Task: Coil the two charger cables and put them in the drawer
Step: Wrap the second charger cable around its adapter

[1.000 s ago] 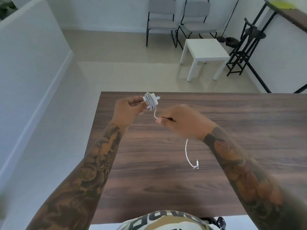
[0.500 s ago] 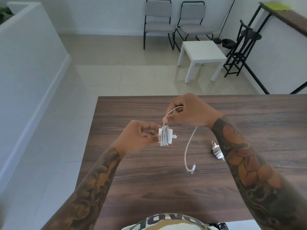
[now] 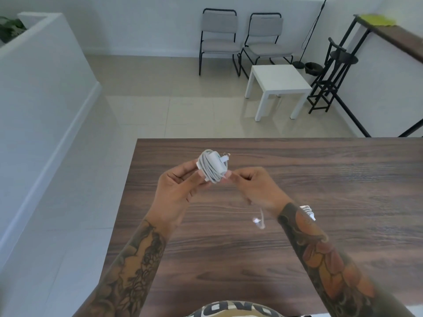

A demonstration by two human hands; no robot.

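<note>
I hold the white plastic charger brick with its white cable wound around it (image 3: 211,167) in my left hand (image 3: 180,188), fingers and thumb curled round it, above the far left part of the dark wood-grain surface (image 3: 343,179). My right hand (image 3: 248,185) pinches the cable just beside the bundle, feeding the next turn. From that grip a short loose tail hangs down to a blurred white connector end (image 3: 257,221), which swings above the middle of the surface.

By my judgement, this first cable is nearly coiled: most of its length sits in tight turns on the brick, and only the short tail is left to wrap and tuck. A second white coiled charger bundle (image 3: 307,211) lies on the surface toward the right edge, partly hidden behind my right forearm; what shows of it looks already wound, though I cannot see it whole. Neither charger is in a drawer, and no drawer is in sight, so putting both away is still to do.

Counting: 2 chargers with cables, 1 in my hands and 1 on the surface; 1 loose connector end; 2 hands, both closed on the same cable. Beyond the far edge I count 2 grey padded chairs with black frames (image 3: 218,40), 1 small white square side table (image 3: 278,81) and 1 black stool (image 3: 338,65).
</note>
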